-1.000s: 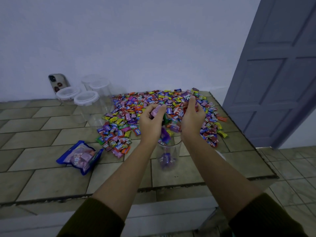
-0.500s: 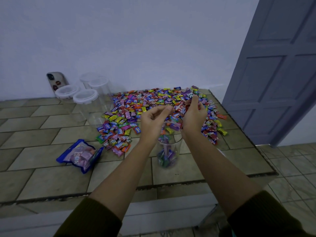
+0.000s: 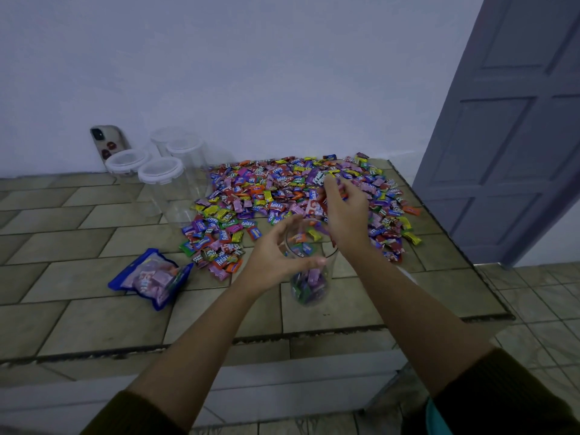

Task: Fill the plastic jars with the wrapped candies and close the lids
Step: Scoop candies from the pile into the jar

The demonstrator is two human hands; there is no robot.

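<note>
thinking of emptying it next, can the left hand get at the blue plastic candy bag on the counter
Probably yes: only bare tiled counter lies between the left hand and the blue plastic candy bag to its left.

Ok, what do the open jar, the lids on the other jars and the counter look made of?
Open jar: clear, glossy plastic by the look; the candies show through its wall. Lids: white rims, see-through centres, likely plastic. Counter: beige tiles with dark joints, probably ceramic, faint sheen.
</note>
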